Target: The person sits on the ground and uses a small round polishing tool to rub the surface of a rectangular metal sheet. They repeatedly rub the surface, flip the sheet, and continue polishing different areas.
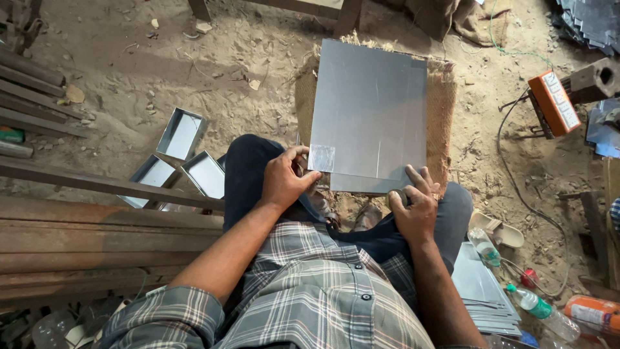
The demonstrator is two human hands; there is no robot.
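**— What's in front of you?**

**—** A flat metal sheet (368,116), grey, dull-shining, rectangular, with faint scratch lines running down it. It lies on a piece of burlap sacking (443,103) spread over the sandy floor (194,71), its near edge reaching my knees. One small brighter square patch sits at its near left corner.

**— And your hands?**

**—** My left hand (284,178) is at that near left corner, fingers curled, thumb pressed onto the sheet's edge: it's pinching the corner. My right hand (416,203) is at the near right edge, fingers bent over the rim and touching it; whether it truly grips, I can't tell, and something small seems tucked under the fingers, too hidden to name. Both forearms come down from my checked shirt sleeves, elbows out, wrists angled inwards.

**— Any packages or labels around?**

**—** Far right, an orange box (554,102) with a white panel on its face, cable trailing from it. Near right, by my hip, a clear plastic bottle (541,313) with a green cap and a pale label, and an orange-wrapped container (594,313) beside it. A stack of cut sheets (481,291) lies just beside my right leg. On my left, three shallow metal trays (181,134) lie on the sand, near rusty steel bars (97,236).
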